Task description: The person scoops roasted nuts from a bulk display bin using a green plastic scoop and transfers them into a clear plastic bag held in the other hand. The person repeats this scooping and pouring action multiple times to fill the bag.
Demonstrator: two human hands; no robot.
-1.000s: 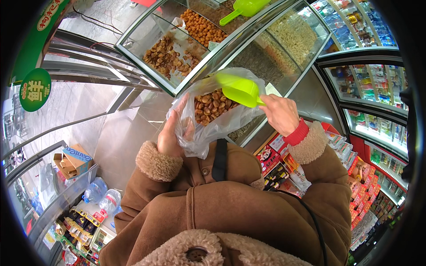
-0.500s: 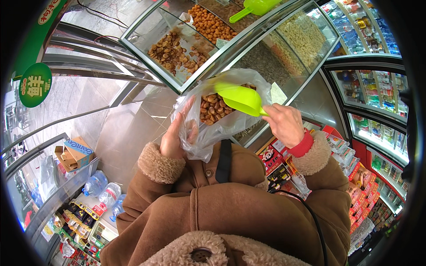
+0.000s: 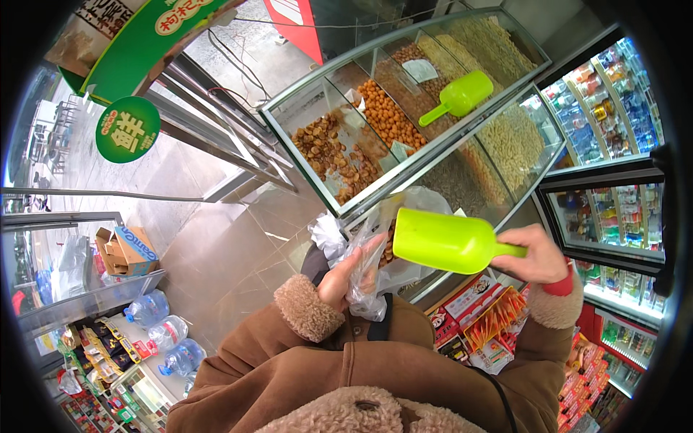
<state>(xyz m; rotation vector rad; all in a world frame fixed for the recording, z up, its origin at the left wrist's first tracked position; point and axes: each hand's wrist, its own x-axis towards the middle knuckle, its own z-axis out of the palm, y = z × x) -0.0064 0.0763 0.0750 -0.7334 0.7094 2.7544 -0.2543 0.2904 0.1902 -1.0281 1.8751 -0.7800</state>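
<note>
My left hand (image 3: pixel 338 283) grips the side of a clear plastic bag (image 3: pixel 369 294) in front of my coat. Brown bean-like snacks (image 3: pixel 388 249) show inside it, partly covered by the scoop. My right hand (image 3: pixel 535 254) is closed around the handle of a bright green plastic scoop (image 3: pixel 447 242). The scoop is held over the bag's mouth, and no snacks show in it. Just beyond the bag stands a glass-sided bin case (image 3: pixel 404 169), with loose brown snacks (image 3: pixel 338 148) in its nearest-left compartment.
Orange-brown round snacks (image 3: pixel 390 114) fill the adjoining compartment. A second green scoop (image 3: pixel 468 94) lies farther right on the case. Lit drink fridges (image 3: pixel 603 130) line the right side. Red snack boxes (image 3: pixel 469 303) sit below my right arm. Water bottles (image 3: pixel 167 332) and a cardboard box (image 3: pixel 128 251) are at left.
The scoop has come up out of the bag and levelled, moving right with my right hand. My left hand still holds the bag. The view has shifted, showing more of the bin case.
</note>
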